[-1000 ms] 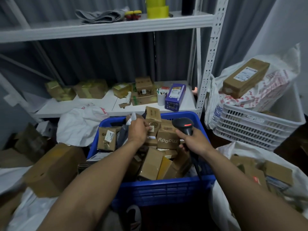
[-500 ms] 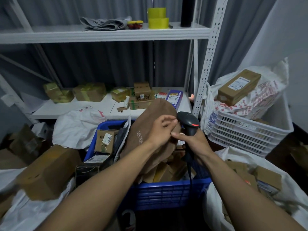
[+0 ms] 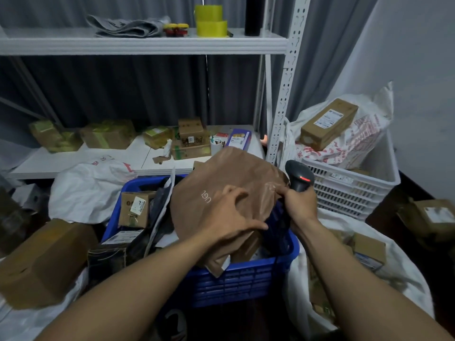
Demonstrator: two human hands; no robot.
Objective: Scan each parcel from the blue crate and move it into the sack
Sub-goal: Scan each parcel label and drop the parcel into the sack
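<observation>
Handling: the brown mailer (image 3: 221,183) is probably light, soft and floppy, with slick film; best taken by an edge and one flat face.
Look: crumpled brown plastic pouch, pale lettering, no label showing.
Where: raised over the blue crate (image 3: 246,279), with the sack (image 3: 408,274) to the right.
Left hand (image 3: 229,215): fingers curled onto its top face, gripping.
Right hand (image 3: 299,205): wrapped round the scanner (image 3: 299,177), fingertips at the mailer's edge.

blue crate (image 3: 234,284) 1 | brown mailer bag (image 3: 221,178) 1 | barcode scanner (image 3: 299,179) 1 | white slatted basket (image 3: 349,193) 1 | white sacks (image 3: 406,262) at least 3 | yellow tape rolls (image 3: 211,27) 2 | black cylinder (image 3: 253,16) 1 | small red-and-yellow items (image 3: 176,29) 2 | folded grey cloth (image 3: 128,27) 1 | lower-shelf cardboard boxes (image 3: 108,136) 5 | purple box (image 3: 238,139) 1 | long carton (image 3: 328,124) 1
</observation>
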